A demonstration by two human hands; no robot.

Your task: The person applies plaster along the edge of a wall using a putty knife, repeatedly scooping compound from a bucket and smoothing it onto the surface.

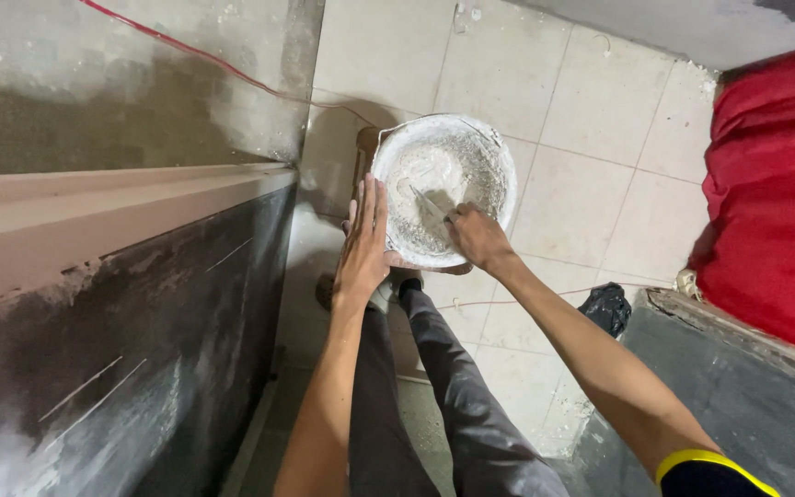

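Steadying plaster bucket [494,152] rim at 8 o'clock — left hand [364,244] flat, fingers together; putty knife [430,204] pinched by right hand [478,236] — scraped best along wall.

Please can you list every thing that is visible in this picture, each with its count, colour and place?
bucket: one, white, on a stool at centre, holding white paste
trowel: one, paste-coated, blade inside the bucket
stool: one, brown, under the bucket
cable: one, red, along the wall at upper left
floor tiles: many, pale beige, at centre and right
red cloth: one, at right edge
black bag: one, on the floor at right
left hand: one, flat on the bucket's near rim
right hand: one, gripping the trowel
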